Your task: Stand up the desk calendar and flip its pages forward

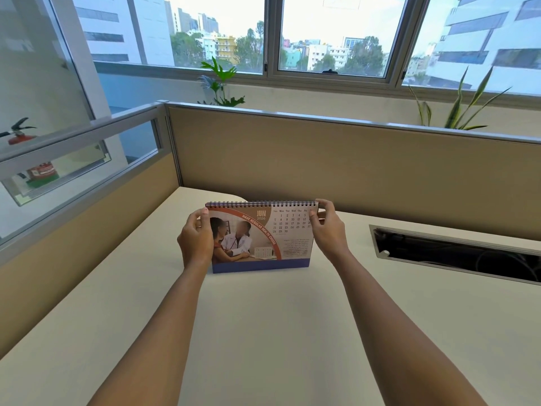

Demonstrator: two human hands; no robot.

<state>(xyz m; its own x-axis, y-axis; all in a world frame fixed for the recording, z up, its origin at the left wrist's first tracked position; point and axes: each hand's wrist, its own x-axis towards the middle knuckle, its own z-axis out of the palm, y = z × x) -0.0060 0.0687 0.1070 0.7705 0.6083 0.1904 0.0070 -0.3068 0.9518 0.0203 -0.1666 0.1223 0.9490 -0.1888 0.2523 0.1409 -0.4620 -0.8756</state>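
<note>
The desk calendar (260,238) stands upright on the cream desk (263,332), spiral binding on top, showing the JUN 2026 page with a photo and a blue base strip. My left hand (195,240) grips its left edge, thumb on the front of the page. My right hand (328,230) pinches the top right corner by the spiral, fingers over the last date column.
A beige partition wall (322,159) rises just behind the calendar and along the left. A cable slot (456,253) is cut into the desk at the right. Plants (221,83) and windows lie beyond the partition; a fire extinguisher (26,153) shows at far left.
</note>
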